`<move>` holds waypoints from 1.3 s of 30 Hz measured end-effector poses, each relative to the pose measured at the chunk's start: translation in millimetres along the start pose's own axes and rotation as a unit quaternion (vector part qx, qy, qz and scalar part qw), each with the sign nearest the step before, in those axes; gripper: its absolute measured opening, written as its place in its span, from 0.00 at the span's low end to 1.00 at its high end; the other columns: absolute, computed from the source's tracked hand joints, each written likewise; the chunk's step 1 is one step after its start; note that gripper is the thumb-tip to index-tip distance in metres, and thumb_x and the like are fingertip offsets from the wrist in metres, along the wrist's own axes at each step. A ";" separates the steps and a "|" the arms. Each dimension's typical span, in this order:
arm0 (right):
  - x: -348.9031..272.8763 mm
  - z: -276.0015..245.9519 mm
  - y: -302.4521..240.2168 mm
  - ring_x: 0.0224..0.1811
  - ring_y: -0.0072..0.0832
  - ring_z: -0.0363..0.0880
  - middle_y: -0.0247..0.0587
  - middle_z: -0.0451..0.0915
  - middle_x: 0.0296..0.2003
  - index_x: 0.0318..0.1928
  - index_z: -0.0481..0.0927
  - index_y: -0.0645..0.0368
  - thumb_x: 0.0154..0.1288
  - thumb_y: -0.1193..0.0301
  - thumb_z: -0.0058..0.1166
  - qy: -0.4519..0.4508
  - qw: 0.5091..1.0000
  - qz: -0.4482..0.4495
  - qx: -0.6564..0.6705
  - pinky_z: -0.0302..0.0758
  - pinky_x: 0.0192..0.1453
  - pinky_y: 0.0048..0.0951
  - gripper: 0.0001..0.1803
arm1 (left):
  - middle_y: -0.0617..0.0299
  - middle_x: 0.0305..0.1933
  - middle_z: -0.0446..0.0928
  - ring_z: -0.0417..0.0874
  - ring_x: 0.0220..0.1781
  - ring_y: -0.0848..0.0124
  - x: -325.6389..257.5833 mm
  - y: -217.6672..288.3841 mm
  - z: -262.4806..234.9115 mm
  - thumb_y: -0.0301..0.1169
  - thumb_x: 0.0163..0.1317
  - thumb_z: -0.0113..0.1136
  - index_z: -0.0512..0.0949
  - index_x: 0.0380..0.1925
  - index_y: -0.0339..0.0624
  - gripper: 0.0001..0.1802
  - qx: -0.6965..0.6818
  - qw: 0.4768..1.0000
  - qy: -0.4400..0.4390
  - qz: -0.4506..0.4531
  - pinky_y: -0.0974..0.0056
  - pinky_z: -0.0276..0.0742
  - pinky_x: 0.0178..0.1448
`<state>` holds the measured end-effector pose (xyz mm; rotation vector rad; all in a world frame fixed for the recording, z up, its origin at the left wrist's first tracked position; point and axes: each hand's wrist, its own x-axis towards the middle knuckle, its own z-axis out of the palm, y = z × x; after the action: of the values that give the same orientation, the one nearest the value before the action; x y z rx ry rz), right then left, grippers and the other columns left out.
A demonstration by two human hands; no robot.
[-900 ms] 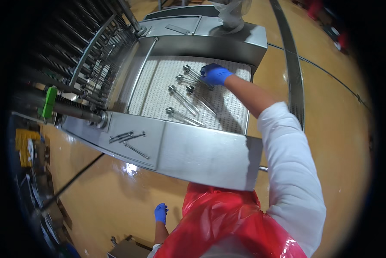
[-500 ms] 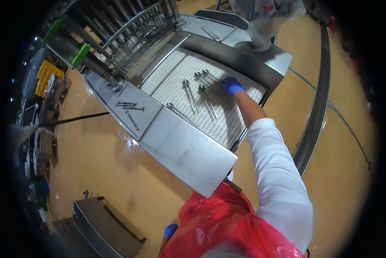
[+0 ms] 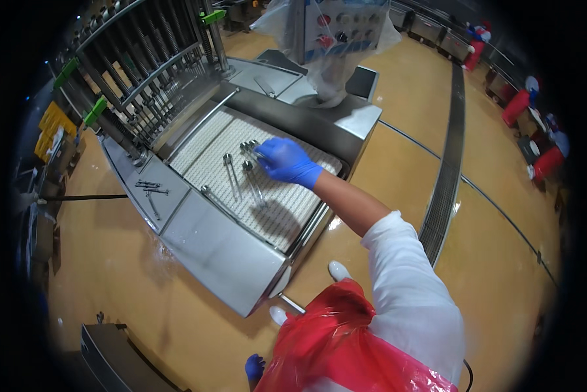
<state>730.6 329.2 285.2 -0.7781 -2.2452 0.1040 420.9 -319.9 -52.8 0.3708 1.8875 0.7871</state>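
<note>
Nearer to the heads of the farthest metal rods [image 3: 230, 171], the right hand [image 3: 285, 161] has been brought since the earlier frame, and the view has been turned so that coworkers in red are now shown toward 2 o'clock. From the left, a green clip [image 3: 95, 112] is fixed to an upright column at 10 o'clock, beside a bank of springs [image 3: 148, 51]. At 9 o'clock, thin metal pieces [image 3: 152, 185] are laid on the steel ledge [image 3: 205, 225]. Just toward 10 o'clock from the centre, the rods are spread on a white textured belt [image 3: 205, 140]. At 6 o'clock, the blue-gloved left hand [image 3: 255, 367] is partly hidden by the red apron [image 3: 326, 320]; its grip cannot be told. By the right hand, also blue-gloved, the farthest rods are partly covered; its fingers are curled, but whether they are closed around a rod cannot be told. Between 12 and 1 o'clock, a control panel [image 3: 345, 29] is draped in clear plastic; toward 2 o'clock, a floor drain [image 3: 451, 150] is seen.
</note>
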 end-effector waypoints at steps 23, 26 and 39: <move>116.4 -169.3 147.4 0.30 0.53 0.85 0.55 0.83 0.26 0.45 0.72 0.59 0.67 0.62 0.58 0.253 0.959 0.097 -0.079 0.81 0.34 0.52 0.16 | 0.57 0.35 0.84 0.83 0.31 0.65 -76.7 -16.2 217.5 0.35 0.68 0.56 0.83 0.37 0.38 0.12 -0.037 0.998 0.033 -0.024 0.59 0.80 0.36; 117.9 -167.4 142.0 0.32 0.54 0.86 0.57 0.83 0.27 0.43 0.72 0.61 0.66 0.62 0.59 0.290 0.940 0.179 -0.004 0.80 0.35 0.53 0.16 | 0.57 0.34 0.84 0.84 0.31 0.65 -81.7 -22.7 226.4 0.35 0.68 0.56 0.83 0.37 0.38 0.12 0.033 0.999 0.031 -0.003 0.59 0.80 0.36; 88.1 -221.4 174.2 0.41 0.50 0.85 0.54 0.85 0.39 0.62 0.80 0.56 0.70 0.59 0.56 0.234 0.960 0.061 -0.143 0.80 0.47 0.47 0.24 | 0.57 0.33 0.84 0.84 0.32 0.65 -108.2 -41.0 236.2 0.35 0.65 0.57 0.83 0.35 0.37 0.12 0.350 0.924 -0.016 0.152 0.59 0.82 0.38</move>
<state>920.6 485.9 448.0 -0.9793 -1.7784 -0.3223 683.3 -328.2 -69.5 1.1340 2.0617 0.2608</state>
